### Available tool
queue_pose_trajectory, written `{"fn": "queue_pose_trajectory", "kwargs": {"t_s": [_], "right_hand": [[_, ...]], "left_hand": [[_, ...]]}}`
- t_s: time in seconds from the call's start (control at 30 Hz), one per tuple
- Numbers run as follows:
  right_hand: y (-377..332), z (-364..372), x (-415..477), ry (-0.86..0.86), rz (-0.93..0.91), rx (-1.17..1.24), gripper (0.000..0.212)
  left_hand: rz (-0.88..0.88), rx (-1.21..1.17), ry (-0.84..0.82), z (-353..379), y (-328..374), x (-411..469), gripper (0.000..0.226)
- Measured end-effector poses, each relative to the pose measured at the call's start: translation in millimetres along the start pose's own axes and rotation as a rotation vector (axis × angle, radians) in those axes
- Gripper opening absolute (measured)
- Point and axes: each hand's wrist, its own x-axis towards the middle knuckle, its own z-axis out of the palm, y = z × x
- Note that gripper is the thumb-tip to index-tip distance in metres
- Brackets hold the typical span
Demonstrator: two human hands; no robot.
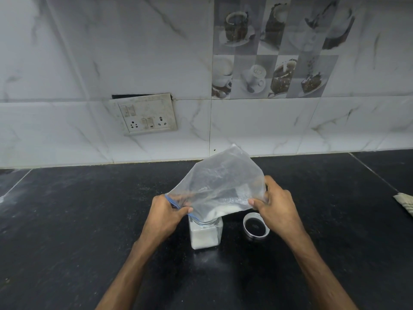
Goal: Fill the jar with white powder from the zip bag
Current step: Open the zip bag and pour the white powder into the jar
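Observation:
A clear zip bag (221,175) with a blue zip strip is tipped mouth-down over a square glass jar (205,234) on the black counter. White powder (223,211) lies in the bag's low corner, right above the jar's mouth. The jar holds powder in its lower part. My left hand (166,214) grips the bag's zip edge beside the jar's mouth. My right hand (276,205) pinches the bag's right edge, raised higher. The jar's lid (256,225) lies upturned on the counter just right of the jar, partly under my right hand.
The black stone counter (89,220) runs to a marble-tiled wall with a switch and socket plate (147,114). A piece of cloth (405,202) pokes in at the right edge. Faint powder dust marks the counter at far left.

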Motion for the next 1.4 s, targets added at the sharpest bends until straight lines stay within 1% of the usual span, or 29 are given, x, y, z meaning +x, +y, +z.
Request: {"fn": "queue_pose_trajectory", "kwargs": {"t_s": [0.13,0.2,0.3,0.4,0.47,0.6,0.67,0.83,0.97,1.03,1.1,1.2,1.33,1.4], "right_hand": [[-2.1,0.6,-0.2,0.078,0.034,0.075,0.043],[-1.3,2.2,-0.2,0.101,0.021,0.101,0.039],[-1.1,3.7,-1.0,0.087,-0.008,0.112,0.035],[-2.5,2.9,-2.5,0.103,0.0,0.101,0.046],[-1.9,3.4,-2.9,0.126,0.007,0.112,0.048],[3.5,5.4,-1.4,0.118,-0.011,0.147,0.035],[5.4,6.2,-0.7,0.097,-0.02,0.148,0.033],[2.6,5.5,-2.3,0.113,0.01,0.163,0.047],[2.8,4.6,-3.9,0.046,0.039,0.201,0.063],[5.3,5.8,-3.7,0.027,0.041,0.195,0.06],[6.6,7.1,-3.6,0.026,0.044,0.187,0.051],[6.7,8.4,-3.5,0.072,0.038,0.185,0.043],[6.5,9.0,-3.6,0.111,0.016,0.189,0.039],[7.5,10.0,-3.7,0.108,0.007,0.174,0.042]], "left_hand": [[0.005,0.01,0.003,-0.3,0.7,-1.1,0.033],[0.0,0.012,0.008,-0.4,1.9,-1.2,0.033],[0.006,-0.012,0.01,-0.3,2.8,-0.7,0.035],[0.007,-0.014,0.006,0.0,2.5,-0.6,0.035],[0.0,-0.006,0.007,0.2,1.8,-0.5,0.034],[-0.002,-0.001,0.01,0.6,0.7,-0.3,0.033],[-0.005,-0.009,0.005,0.6,0.2,-0.3,0.034],[-0.01,-0.002,0.009,1.2,0.9,0.1,0.033],[-0.007,0.014,0.018,1.8,0.7,0.2,0.033],[-0.012,0.017,0.017,2.0,0.2,0.3,0.034],[-0.013,0.018,0.011,2.1,0.4,0.3,0.034],[0.001,0.019,0.015,1.8,1.2,0.1,0.034],[0.013,0.021,0.015,1.8,3.3,-0.7,0.036],[0.013,0.014,0.012,1.5,4.1,-0.8,0.035]]}}
